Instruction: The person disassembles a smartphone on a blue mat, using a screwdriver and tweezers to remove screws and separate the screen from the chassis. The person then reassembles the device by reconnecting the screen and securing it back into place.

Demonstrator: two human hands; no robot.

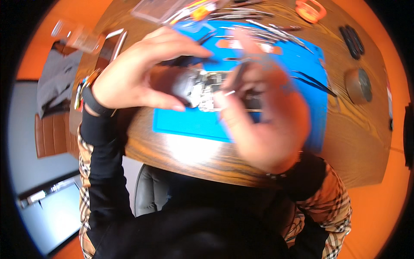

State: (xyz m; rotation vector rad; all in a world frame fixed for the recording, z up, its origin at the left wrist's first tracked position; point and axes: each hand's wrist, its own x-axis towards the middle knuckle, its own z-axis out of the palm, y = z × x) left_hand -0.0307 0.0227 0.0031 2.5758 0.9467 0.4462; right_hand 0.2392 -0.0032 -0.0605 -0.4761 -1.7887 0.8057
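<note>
An opened phone lies on a blue work mat, its circuit board and metal parts showing. My left hand curves around its left end, thumb at the near edge and fingers over the far side. A dark shape under those fingers is too blurred to name. My right hand, smeared by motion, is closed over the right part of the phone. It pinches a slim dark tool, whose exact kind I cannot make out. The right hand hides much of the phone's right end.
Black tweezers lie on the mat's right side. Several metal hand tools are spread along the far edge. An orange clamp-like piece, a round tin and a black case sit right. A clear bottle is far left.
</note>
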